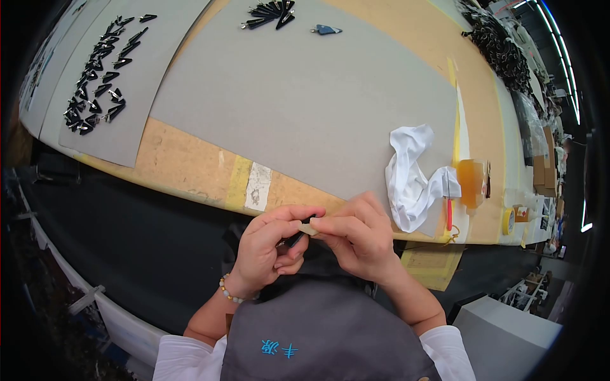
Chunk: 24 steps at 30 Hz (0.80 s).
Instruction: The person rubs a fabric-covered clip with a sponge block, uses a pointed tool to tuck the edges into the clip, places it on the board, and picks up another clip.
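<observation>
Near the table's front edge, my left hand (pixel 270 244) is closed around a small black piece (pixel 294 239), which looks like the black clip-like pieces on the table. My right hand (pixel 359 238) pinches a small pale, whitish piece (pixel 307 229) between thumb and fingertips and holds it against the black piece. The fingertips of both hands meet there, and they hide most of the black piece. A beaded bracelet (pixel 229 292) circles my left wrist.
Many black clip-like pieces (pixel 95 79) lie on a grey board at the left. More black pieces (pixel 273 13) and a bluish one (pixel 327 30) lie at the top. At the right are a white cloth (pixel 406 184), a red-handled tool (pixel 449 214) and an amber container (pixel 471 183).
</observation>
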### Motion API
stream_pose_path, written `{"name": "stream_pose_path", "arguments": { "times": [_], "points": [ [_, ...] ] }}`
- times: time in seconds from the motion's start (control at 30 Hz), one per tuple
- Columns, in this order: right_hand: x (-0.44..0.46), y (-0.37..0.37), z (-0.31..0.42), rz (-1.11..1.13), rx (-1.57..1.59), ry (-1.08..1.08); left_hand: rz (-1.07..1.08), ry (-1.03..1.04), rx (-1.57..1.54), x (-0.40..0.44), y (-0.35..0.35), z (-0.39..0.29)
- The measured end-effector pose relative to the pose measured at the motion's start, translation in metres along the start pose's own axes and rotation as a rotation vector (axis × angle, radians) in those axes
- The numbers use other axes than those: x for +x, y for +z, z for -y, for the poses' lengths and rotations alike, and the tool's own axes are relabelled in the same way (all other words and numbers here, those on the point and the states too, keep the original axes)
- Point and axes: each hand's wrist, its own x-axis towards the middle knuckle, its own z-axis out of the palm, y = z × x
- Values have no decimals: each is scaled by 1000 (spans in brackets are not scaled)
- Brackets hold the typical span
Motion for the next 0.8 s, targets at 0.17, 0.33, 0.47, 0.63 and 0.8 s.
{"name": "stream_pose_path", "arguments": {
  "times": [0.17,0.33,0.47,0.63,0.8],
  "points": [
    [2,-9,-7,-8,-56,40,29,32,4,1,-2,2],
    [-5,0,8,-96,226,291,36,33,-5,1,-1,3],
    [1,1,6,-13,112,177,43,22,-10,0,-3,2],
    [-4,-6,2,-84,74,282,25,35,-22,0,-4,4],
    [-6,0,13,15,268,352,48,18,-17,1,-3,2]
  ]
}}
